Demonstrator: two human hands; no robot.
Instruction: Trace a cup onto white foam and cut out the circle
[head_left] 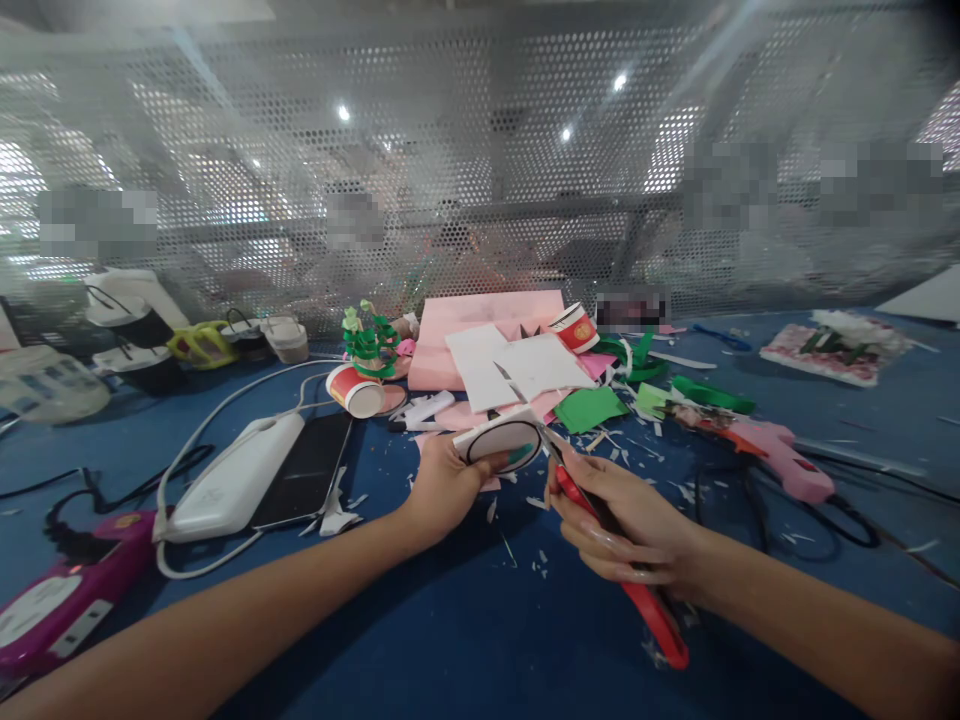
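Note:
My left hand (pixel 444 487) is closed on a white piece of card or foam (pixel 501 437) with a dark circle drawn on it, holding it just above the blue table (pixel 480 640). My right hand (pixel 626 525) grips red-handled scissors (pixel 630 560). Their blades point up and left and meet the right edge of the white piece. Small white and coloured paper scraps (pixel 540 500) lie scattered under and around both hands.
Behind my hands lie pink and white sheets (pixel 487 345), green paper (pixel 589 408), two red paper cups (pixel 355 390), and a pink glue gun (pixel 780 455) with its cable. A white power bank (pixel 240 475) and phone (pixel 304 470) sit at left. A perforated metal screen (pixel 480 160) closes the back.

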